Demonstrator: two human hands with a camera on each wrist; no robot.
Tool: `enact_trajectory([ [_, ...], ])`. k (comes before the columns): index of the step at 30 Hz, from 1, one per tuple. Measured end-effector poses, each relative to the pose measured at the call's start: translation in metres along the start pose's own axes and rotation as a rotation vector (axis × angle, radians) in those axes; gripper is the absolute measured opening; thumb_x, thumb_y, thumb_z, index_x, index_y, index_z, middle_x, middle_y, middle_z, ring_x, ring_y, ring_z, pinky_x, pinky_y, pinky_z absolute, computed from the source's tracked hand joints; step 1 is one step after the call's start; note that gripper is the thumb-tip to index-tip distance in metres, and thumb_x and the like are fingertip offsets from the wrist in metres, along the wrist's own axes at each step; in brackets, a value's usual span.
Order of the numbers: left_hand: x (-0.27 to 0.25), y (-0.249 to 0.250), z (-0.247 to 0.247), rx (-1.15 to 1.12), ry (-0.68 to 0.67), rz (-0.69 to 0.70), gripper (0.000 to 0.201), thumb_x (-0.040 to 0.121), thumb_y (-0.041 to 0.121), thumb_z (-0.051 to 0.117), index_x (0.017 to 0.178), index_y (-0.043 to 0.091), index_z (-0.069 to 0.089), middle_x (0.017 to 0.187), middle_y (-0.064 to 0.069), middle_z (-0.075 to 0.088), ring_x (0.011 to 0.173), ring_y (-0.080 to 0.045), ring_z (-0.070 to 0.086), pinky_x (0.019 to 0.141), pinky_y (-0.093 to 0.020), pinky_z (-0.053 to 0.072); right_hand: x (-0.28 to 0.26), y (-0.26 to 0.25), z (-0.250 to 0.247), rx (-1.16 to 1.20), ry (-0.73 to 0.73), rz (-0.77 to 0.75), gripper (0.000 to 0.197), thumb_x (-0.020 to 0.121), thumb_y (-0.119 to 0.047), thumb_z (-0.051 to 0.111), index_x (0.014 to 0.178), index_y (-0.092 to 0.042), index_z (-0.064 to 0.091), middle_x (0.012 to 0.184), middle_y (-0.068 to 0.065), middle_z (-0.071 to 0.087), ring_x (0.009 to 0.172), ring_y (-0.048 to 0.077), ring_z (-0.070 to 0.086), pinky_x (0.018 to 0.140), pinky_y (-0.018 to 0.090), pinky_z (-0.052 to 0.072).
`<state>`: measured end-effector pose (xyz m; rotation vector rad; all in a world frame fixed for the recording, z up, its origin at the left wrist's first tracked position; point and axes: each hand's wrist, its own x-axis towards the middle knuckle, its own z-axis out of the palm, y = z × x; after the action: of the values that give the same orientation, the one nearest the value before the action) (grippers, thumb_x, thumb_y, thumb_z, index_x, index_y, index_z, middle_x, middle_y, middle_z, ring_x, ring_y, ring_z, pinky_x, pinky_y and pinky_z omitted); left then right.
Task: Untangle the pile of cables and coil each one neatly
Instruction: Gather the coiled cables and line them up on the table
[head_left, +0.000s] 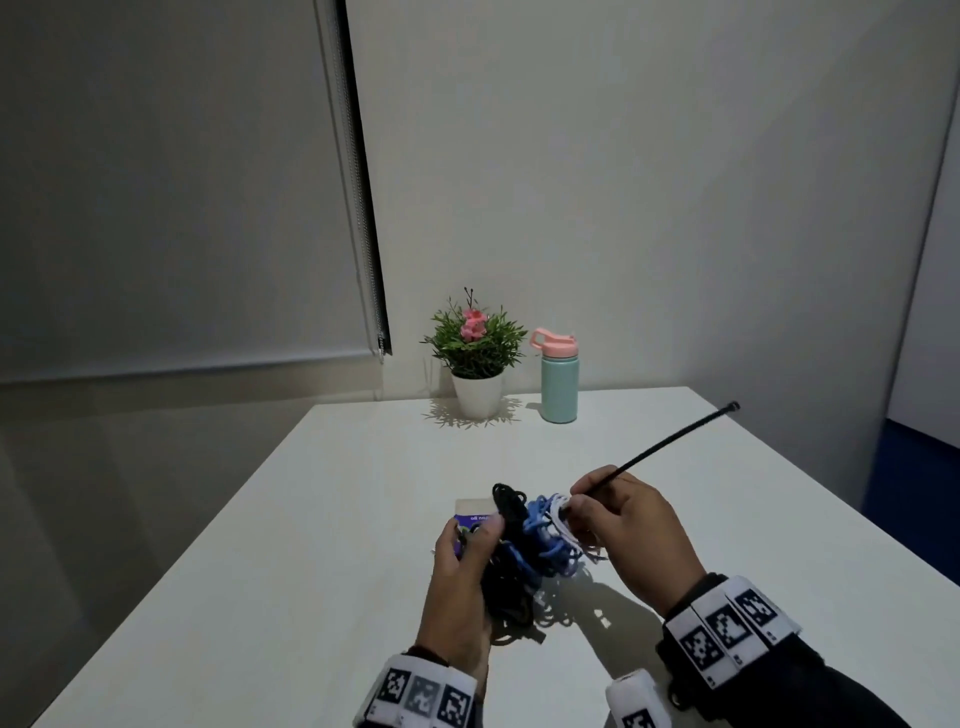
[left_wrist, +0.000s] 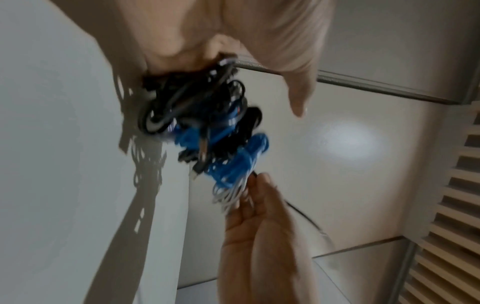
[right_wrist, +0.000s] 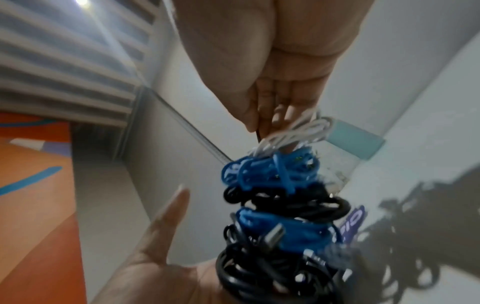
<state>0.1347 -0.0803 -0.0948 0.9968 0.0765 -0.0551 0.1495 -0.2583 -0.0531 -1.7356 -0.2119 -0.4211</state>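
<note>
— What did we see of the room?

— A white worktop (head_left: 311, 519) stood against pale walls, with a roller blind (head_left: 156, 182) drawn down at the left and its bead chain hanging beside the dark window edge. At the far side we saw a potted plant (head_left: 475, 358) with a pink flower, and just beside it a mint bottle (head_left: 559, 382) with a pink lid. The light was dim and the cables threw a lacy shadow on the surface.

— And the cable pile?

— The tangle of cables (head_left: 524, 556), black, blue and white, was held up over the near middle of the worktop, between both hands. The left hand (head_left: 462, 587) gripped its black end with fingers curled, thumb held out to the side. A small purple card (head_left: 475, 512) lay just behind that hand.

— The right hand?

— The right hand (head_left: 631, 530) pinched a black cable (head_left: 675, 439) between thumb and fingers, and that strand ran out straight, up and to the right. White loops (right_wrist: 293, 133) sat against those fingers
</note>
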Motion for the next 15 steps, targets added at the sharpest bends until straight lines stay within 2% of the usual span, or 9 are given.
enact_trajectory([
  [1, -0.001, 0.003, -0.002, -0.082, -0.083, -0.042, 0.063, 0.086, 0.042, 0.061, 0.137, 0.006, 0.05, 0.131, -0.028, 0.061, 0.116, -0.051, 0.06, 0.09, -0.058, 0.049, 0.0, 0.004, -0.002, 0.014, 0.004, 0.033, 0.009, 0.086, -0.005, 0.068, 0.081, -0.011, 0.065, 0.068, 0.007, 0.072, 0.058, 0.016, 0.064, 0.057, 0.026, 0.052],
  [2, 0.0, 0.006, -0.005, -0.163, -0.126, -0.079, 0.058, 0.09, 0.034, 0.047, 0.137, 0.001, 0.049, 0.135, -0.032, 0.057, 0.118, -0.053, 0.057, 0.09, -0.06, 0.045, 0.001, 0.007, -0.004, 0.035, 0.013, 0.066, 0.007, 0.085, -0.004, 0.069, 0.081, -0.009, 0.066, 0.065, 0.007, 0.07, 0.055, 0.016, 0.06, 0.053, 0.026, 0.049],
  [3, 0.002, 0.009, -0.008, -0.236, -0.131, -0.114, 0.056, 0.09, 0.025, 0.038, 0.138, -0.001, 0.047, 0.138, -0.033, 0.054, 0.12, -0.052, 0.055, 0.094, -0.061, 0.042, 0.002, 0.011, -0.006, 0.062, 0.022, 0.101, 0.006, 0.085, -0.002, 0.068, 0.082, -0.006, 0.065, 0.063, 0.008, 0.068, 0.052, 0.017, 0.057, 0.049, 0.027, 0.047],
  [5, 0.001, 0.014, -0.012, -0.297, -0.127, -0.141, 0.056, 0.088, 0.011, 0.03, 0.142, 0.005, 0.046, 0.138, -0.031, 0.055, 0.124, -0.05, 0.053, 0.106, -0.066, 0.036, 0.005, 0.019, -0.01, 0.116, 0.022, 0.177, 0.004, 0.086, 0.001, 0.066, 0.084, -0.001, 0.064, 0.06, 0.009, 0.064, 0.048, 0.018, 0.052, 0.045, 0.027, 0.042],
  [7, 0.0, 0.016, -0.015, -0.265, -0.158, -0.13, 0.05, 0.093, 0.005, 0.032, 0.139, 0.004, 0.051, 0.133, -0.031, 0.058, 0.123, -0.052, 0.054, 0.106, -0.072, 0.035, 0.007, 0.029, -0.014, 0.181, 0.018, 0.26, 0.003, 0.087, 0.003, 0.064, 0.085, 0.003, 0.062, 0.057, 0.009, 0.06, 0.045, 0.019, 0.048, 0.043, 0.027, 0.038],
  [9, 0.001, 0.017, -0.016, -0.147, -0.199, -0.151, 0.045, 0.096, 0.0, 0.036, 0.136, 0.003, 0.056, 0.13, -0.033, 0.059, 0.116, -0.053, 0.057, 0.095, -0.073, 0.043, 0.009, 0.038, -0.017, 0.176, 0.01, 0.332, 0.004, 0.087, 0.002, 0.064, 0.086, 0.005, 0.064, 0.056, 0.01, 0.057, 0.045, 0.019, 0.046, 0.043, 0.026, 0.036],
  [10, 0.002, 0.017, -0.018, -0.092, -0.209, -0.156, 0.051, 0.094, -0.007, 0.033, 0.139, 0.005, 0.054, 0.131, -0.033, 0.059, 0.113, -0.052, 0.058, 0.091, -0.07, 0.047, 0.009, 0.042, -0.018, 0.151, -0.01, 0.361, 0.005, 0.087, 0.0, 0.065, 0.087, 0.005, 0.066, 0.057, 0.01, 0.057, 0.045, 0.018, 0.046, 0.044, 0.025, 0.036],
  [12, 0.005, 0.019, -0.021, -0.024, -0.238, -0.148, 0.063, 0.091, -0.019, 0.03, 0.147, 0.008, 0.044, 0.132, -0.029, 0.061, 0.112, -0.046, 0.062, 0.096, -0.063, 0.05, 0.01, 0.047, -0.02, 0.12, -0.059, 0.405, 0.007, 0.086, -0.004, 0.068, 0.086, 0.002, 0.07, 0.059, 0.008, 0.06, 0.046, 0.014, 0.049, 0.044, 0.023, 0.038],
  [15, 0.008, 0.02, -0.025, 0.03, -0.284, -0.137, 0.068, 0.091, -0.025, 0.042, 0.15, 0.009, 0.037, 0.122, -0.02, 0.069, 0.094, -0.032, 0.07, 0.079, -0.043, 0.061, 0.009, 0.05, -0.021, 0.145, -0.089, 0.438, 0.005, 0.083, -0.007, 0.071, 0.08, -0.003, 0.074, 0.063, 0.008, 0.064, 0.052, 0.014, 0.054, 0.051, 0.024, 0.042],
])
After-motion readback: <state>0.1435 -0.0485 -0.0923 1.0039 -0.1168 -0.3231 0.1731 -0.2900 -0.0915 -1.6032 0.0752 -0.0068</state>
